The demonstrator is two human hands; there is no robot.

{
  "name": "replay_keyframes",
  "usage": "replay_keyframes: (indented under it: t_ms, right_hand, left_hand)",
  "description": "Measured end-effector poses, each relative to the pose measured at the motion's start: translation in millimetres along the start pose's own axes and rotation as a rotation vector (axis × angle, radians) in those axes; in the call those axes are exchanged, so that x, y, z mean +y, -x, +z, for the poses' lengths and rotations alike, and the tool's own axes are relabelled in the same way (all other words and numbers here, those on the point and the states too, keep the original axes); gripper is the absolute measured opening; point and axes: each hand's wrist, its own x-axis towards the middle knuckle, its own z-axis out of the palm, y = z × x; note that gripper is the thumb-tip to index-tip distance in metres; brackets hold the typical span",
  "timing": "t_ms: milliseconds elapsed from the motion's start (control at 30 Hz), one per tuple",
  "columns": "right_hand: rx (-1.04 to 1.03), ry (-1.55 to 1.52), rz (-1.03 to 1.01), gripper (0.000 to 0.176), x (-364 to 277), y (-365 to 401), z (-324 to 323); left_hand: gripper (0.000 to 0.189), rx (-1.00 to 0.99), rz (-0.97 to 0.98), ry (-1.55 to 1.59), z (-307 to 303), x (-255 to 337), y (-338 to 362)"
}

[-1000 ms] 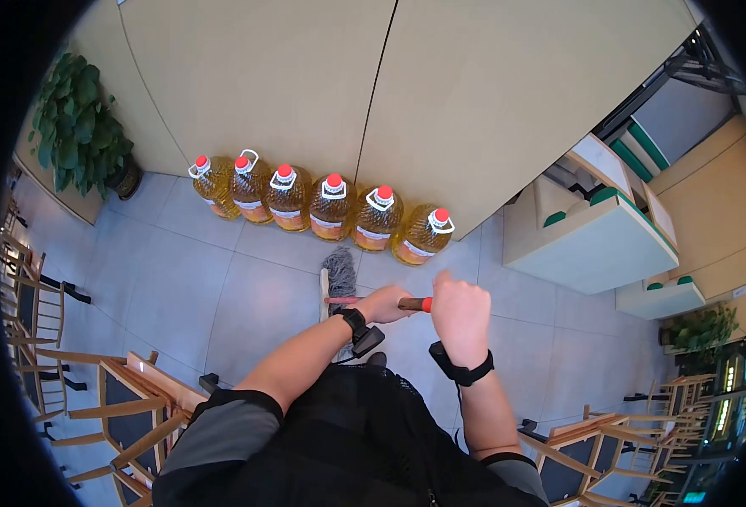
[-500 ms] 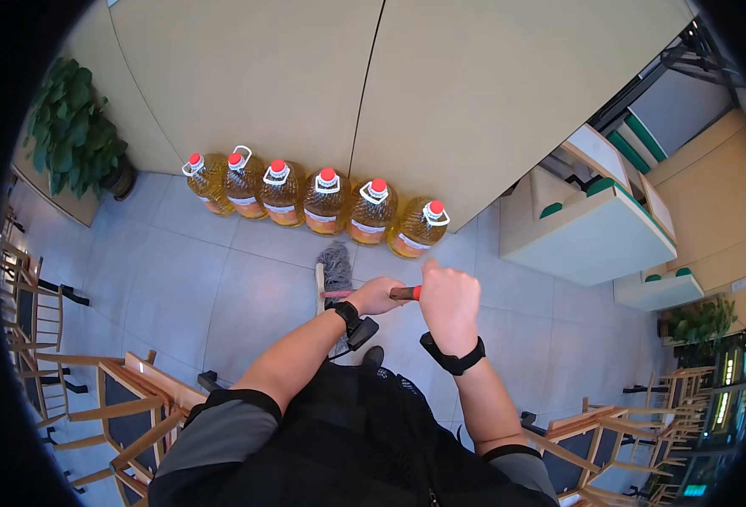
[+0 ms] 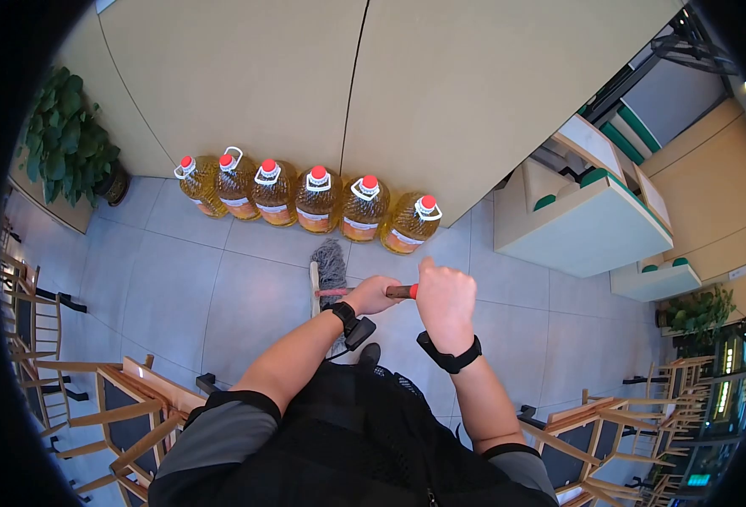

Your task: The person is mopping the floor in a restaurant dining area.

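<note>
Both of my hands grip the handle of a mop [image 3: 330, 264], whose grey string head rests on the tiled floor in front of my feet. My left hand [image 3: 371, 295] is wrapped round the shaft lower down, nearer the mop head. Higher up, my right hand [image 3: 446, 302] is closed over the red-topped end of the handle. Part of the mop head is hidden behind my left forearm. Beyond it, several large bottles of yellow oil [image 3: 317, 203] with red caps and white carry loops stand in a row against the beige wall.
A leafy potted plant [image 3: 62, 139] stands at the left by the wall. To the right is a pale booth bench [image 3: 577, 221] with green trim. Wooden chairs [image 3: 141, 414] flank me at the lower left, and more chairs [image 3: 593, 439] at the lower right. The beige wall [image 3: 246, 76] runs across the front.
The view has shifted slightly, so the bottles and mop head appear a little further left. Both hands keep their hold on the handle.
</note>
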Motion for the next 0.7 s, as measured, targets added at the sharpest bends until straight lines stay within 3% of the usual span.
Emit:
replay_keyframes:
  t_ms: [100,367,467,500,533,700]
  right_hand:
    - [0.007,-0.011,0.007,0.006,2.3,5.7,1.2]
    - [-0.025,-0.030,0.028,0.006,0.6,33.8,-7.4]
    - [-0.016,-0.052,0.035,0.007,-4.3,44.1,-11.6]
    - [-0.020,-0.059,0.025,0.016,-7.1,47.7,-10.9]
    - [-0.026,-0.066,0.015,0.026,-9.8,51.4,-10.5]
    - [-0.016,-0.155,-0.040,0.024,-21.2,69.3,-18.1]
  left_hand:
    - [0.019,-0.066,-0.065,-0.008,3.4,-2.3,0.0]
    - [0.016,0.084,-0.008,-0.100,21.4,2.4,22.6]
    - [0.013,0.156,0.030,-0.244,27.2,-32.3,34.8]
    - [0.013,0.152,0.036,-0.246,26.0,-42.0,40.1]
    - [0.013,0.142,-0.030,-0.266,23.5,-49.2,46.1]
    - [0.011,0.025,-0.224,-0.416,17.3,-46.2,61.1]
